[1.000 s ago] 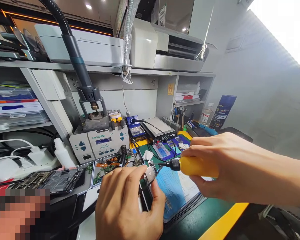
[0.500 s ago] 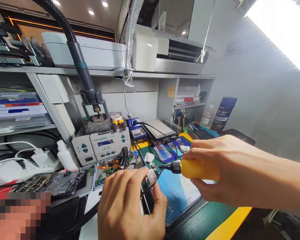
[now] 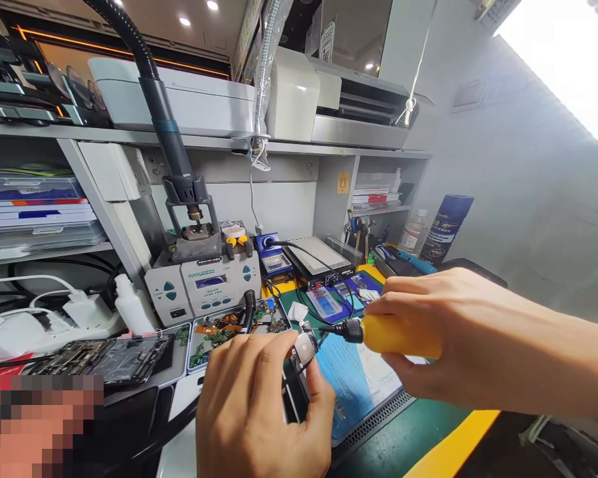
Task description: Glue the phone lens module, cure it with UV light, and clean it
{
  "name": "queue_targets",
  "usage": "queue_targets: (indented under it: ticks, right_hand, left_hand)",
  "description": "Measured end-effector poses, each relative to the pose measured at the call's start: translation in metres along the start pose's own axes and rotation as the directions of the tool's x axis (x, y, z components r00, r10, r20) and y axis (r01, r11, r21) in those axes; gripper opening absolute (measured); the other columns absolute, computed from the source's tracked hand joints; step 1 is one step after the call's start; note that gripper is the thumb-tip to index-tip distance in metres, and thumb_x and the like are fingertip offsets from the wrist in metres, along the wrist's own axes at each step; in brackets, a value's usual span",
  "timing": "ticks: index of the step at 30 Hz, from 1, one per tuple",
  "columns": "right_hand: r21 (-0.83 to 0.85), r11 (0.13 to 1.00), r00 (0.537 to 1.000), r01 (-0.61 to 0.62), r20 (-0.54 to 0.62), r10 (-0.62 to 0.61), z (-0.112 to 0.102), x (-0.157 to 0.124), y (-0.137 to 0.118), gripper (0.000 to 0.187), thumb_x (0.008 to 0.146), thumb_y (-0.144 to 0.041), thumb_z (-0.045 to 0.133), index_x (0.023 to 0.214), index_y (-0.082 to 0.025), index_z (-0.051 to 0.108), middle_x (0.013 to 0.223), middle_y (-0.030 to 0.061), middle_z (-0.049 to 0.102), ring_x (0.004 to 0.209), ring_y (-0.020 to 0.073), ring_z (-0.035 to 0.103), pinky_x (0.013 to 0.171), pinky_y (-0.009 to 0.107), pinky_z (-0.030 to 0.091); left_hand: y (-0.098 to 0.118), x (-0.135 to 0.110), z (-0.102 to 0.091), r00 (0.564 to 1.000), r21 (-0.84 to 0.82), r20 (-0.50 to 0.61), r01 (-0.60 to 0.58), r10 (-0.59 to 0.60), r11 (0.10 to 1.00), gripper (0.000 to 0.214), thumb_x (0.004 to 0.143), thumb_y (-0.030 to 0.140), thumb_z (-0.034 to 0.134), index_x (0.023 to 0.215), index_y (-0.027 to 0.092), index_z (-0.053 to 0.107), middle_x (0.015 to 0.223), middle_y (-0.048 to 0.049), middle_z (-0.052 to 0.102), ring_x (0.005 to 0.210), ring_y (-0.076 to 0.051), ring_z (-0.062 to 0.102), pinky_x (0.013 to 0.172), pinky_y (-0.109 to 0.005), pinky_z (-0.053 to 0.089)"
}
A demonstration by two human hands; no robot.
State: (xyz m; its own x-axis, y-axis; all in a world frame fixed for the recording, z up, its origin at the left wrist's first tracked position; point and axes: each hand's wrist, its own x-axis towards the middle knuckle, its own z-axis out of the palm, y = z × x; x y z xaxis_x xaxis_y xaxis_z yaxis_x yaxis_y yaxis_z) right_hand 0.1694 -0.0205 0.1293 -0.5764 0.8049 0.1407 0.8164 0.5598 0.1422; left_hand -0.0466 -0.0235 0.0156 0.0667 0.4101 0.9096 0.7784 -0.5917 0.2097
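Observation:
My left hand [image 3: 264, 405] pinches a small silvery-white rounded piece [image 3: 305, 346] with a dark edge between thumb and fingertips. A black strap or cable passes below this piece, partly behind the fingers. My right hand [image 3: 423, 332] is wrapped around a yellow bottle [image 3: 393, 335] with a ribbed black cap [image 3: 351, 330] and a thin tapering tip. The bottle lies nearly level, its tip pointing left at the top of the small piece. Whether the tip touches it, I cannot tell. A blue sheet [image 3: 346, 382] lies beneath, on the green mat [image 3: 403, 431].
A tray of small circuit boards [image 3: 214, 338] sits behind my left hand. Further back stand a hot-air station [image 3: 204, 292], a hot plate [image 3: 319, 255] and a blue spray can [image 3: 446, 229]. Opened phone parts [image 3: 129, 358] lie left; a pixelated patch covers the lower left corner.
The camera view has shifted slightly. The piece in my left hand has turned a little. Both hands keep their grips, and the bottle's tip stays at the piece.

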Motion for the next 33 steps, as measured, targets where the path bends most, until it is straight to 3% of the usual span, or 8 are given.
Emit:
queue_targets:
  ticks: [8,19,33]
  right_hand:
    - [-0.001,0.999,0.998,-0.039,0.045,0.039,-0.0053,-0.0013,-0.0018,0.006,0.075,-0.033,0.065,0.075,-0.028,0.062,0.072,-0.0034,0.059,0.055,0.0147,0.049,0.054,0.028,0.033]
    - [-0.027,1.000,1.000,0.006,-0.011,-0.006,-0.0008,0.0026,0.0009,0.008,0.074,-0.033,0.064,0.075,-0.026,0.067,0.069,-0.0033,0.059,0.055,0.0127,0.049,0.054,0.027,0.034]
    - [-0.083,0.995,0.993,0.059,-0.096,-0.067,0.0042,-0.0004,0.0046,0.025,0.078,-0.042,0.060,0.095,-0.030,0.074,0.076,-0.0042,0.063,0.056,0.0121,0.052,0.053,0.025,0.035]
  left_hand:
    - [0.0045,0.0027,-0.0030,0.998,0.004,0.039,0.058,-0.059,0.998,0.021,0.075,0.012,0.072,0.095,0.014,0.065,0.083,-0.0070,0.067,0.081,-0.024,0.062,0.079,-0.043,0.050]
    - [0.0027,-0.0015,-0.0053,0.993,0.019,0.093,0.067,-0.069,0.998,0.025,0.075,0.014,0.072,0.099,0.013,0.065,0.089,-0.0100,0.069,0.084,-0.028,0.065,0.081,-0.047,0.052]
    - [0.0039,0.0002,-0.0064,0.992,0.045,0.103,0.074,-0.078,0.996,0.021,0.078,0.016,0.071,0.097,0.014,0.064,0.091,-0.0112,0.070,0.086,-0.028,0.066,0.080,-0.047,0.053]
